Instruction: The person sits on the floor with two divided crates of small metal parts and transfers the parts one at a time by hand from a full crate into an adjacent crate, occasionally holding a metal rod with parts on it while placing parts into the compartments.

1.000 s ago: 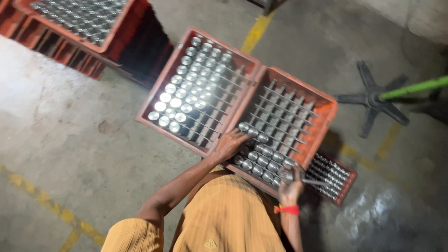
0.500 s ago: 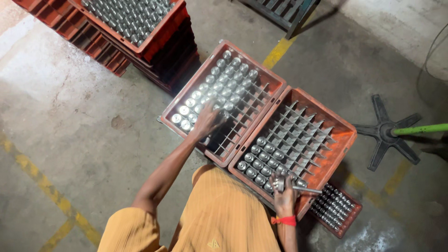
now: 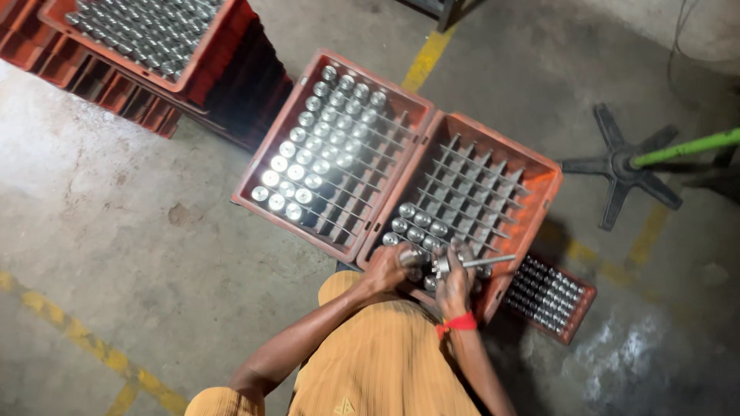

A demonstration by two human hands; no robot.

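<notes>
Two red gridded crates stand side by side on the concrete floor in front of me. The left crate [image 3: 262,166] is mostly filled with shiny metal cylinders [image 3: 324,146]. The right crate [image 3: 539,181] holds only a few cylinders along its near rows. My left hand [image 3: 385,271] is at the near edge of the right crate, closed around a metal cylinder [image 3: 409,256]. Right beside it, my right hand [image 3: 455,283], with a red band on the wrist, grips a thin metal rod tool [image 3: 478,263] that points to the right.
Stacked red crates [image 3: 208,73] loaded with cylinders stand at the upper left. A smaller red crate [image 3: 582,308] of small metal parts sits at the lower right. A black star-shaped base [image 3: 617,166] with a green pole [image 3: 686,148] lies to the right. Yellow lines [image 3: 426,60] mark the floor.
My left hand has come back from the left crate to the near edge of the right crate, beside my right hand, with a cylinder in it. The view has shifted slightly.
</notes>
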